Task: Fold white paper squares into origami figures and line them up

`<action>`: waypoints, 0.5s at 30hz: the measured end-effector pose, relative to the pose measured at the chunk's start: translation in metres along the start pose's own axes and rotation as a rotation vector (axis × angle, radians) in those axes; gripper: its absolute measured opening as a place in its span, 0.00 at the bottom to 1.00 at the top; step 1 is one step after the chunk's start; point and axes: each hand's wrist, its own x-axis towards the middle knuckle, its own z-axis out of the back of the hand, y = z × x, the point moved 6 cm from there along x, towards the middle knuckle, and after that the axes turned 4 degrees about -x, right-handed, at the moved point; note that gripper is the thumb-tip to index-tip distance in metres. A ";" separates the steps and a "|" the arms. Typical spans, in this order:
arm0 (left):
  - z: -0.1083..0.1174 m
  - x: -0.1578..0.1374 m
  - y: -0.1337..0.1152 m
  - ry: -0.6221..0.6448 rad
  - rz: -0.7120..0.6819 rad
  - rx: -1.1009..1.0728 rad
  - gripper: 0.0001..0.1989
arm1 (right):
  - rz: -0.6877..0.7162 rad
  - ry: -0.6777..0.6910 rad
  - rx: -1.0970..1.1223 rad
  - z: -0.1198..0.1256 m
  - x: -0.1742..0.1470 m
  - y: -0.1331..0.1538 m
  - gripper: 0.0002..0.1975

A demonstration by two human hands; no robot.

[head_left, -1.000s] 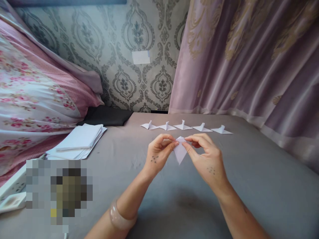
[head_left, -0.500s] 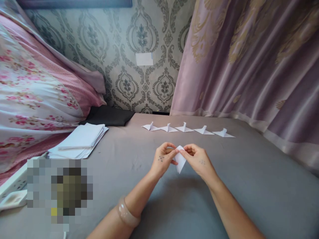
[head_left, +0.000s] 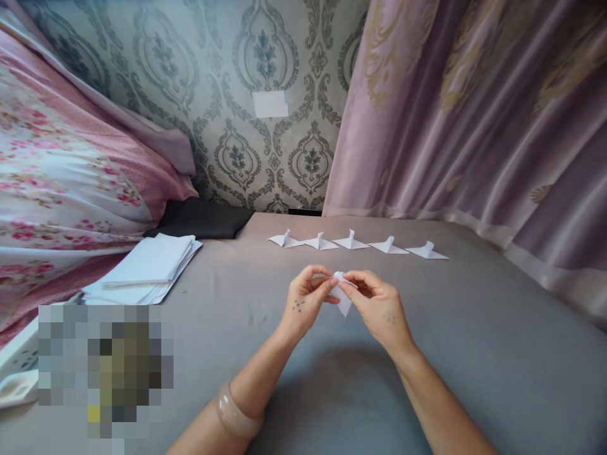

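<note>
A small piece of folded white paper (head_left: 344,303) is held up between both hands, its pointed end hanging down. My left hand (head_left: 306,297) pinches its left side between thumb and fingers. My right hand (head_left: 374,300) grips the upper right part, thumb across the front. The top of the paper shows a narrow fold; the fingertips hide part of it. Beyond the hands, several folded white paper figures stand in a row, among them a paper figure (head_left: 351,240) with an upright neck and flat, spread sides.
At the left lies a stack of white paper (head_left: 142,262), with a black folder-like item (head_left: 203,218) behind it. A white power strip (head_left: 19,351) sits at the left edge, beside a blurred-out patch. A pink curtain (head_left: 403,126) hangs at the right; grey cloth (head_left: 227,354) covers the surface.
The paper's top has been bent over into a narrow fold, and its lower point hangs a little higher. Both hands still hold it. The view has shifted slightly.
</note>
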 end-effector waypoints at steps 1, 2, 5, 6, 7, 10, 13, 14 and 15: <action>-0.001 0.000 -0.003 0.006 -0.013 -0.003 0.17 | 0.031 -0.005 -0.008 0.001 -0.001 0.004 0.09; -0.001 0.000 -0.005 0.012 -0.025 -0.007 0.16 | 0.061 -0.009 -0.016 0.002 -0.002 0.008 0.08; -0.002 -0.001 -0.013 0.036 -0.058 -0.016 0.15 | 0.134 -0.023 -0.043 0.004 -0.005 0.022 0.05; -0.003 -0.002 -0.015 0.047 -0.066 -0.019 0.15 | 0.150 -0.027 -0.050 0.005 -0.006 0.026 0.05; -0.003 -0.002 -0.017 0.059 -0.072 -0.023 0.15 | 0.161 -0.027 -0.055 0.005 -0.007 0.030 0.04; -0.004 -0.004 -0.020 0.093 -0.079 -0.027 0.15 | 0.171 -0.008 -0.059 0.005 -0.008 0.036 0.04; -0.006 -0.005 -0.022 0.106 -0.095 -0.015 0.15 | 0.168 0.022 -0.055 0.004 -0.008 0.037 0.04; -0.006 -0.006 -0.023 0.110 -0.107 -0.005 0.15 | 0.168 0.030 -0.050 0.004 -0.008 0.037 0.04; -0.006 -0.007 -0.024 0.113 -0.122 0.009 0.15 | 0.167 0.036 -0.043 0.004 -0.008 0.037 0.04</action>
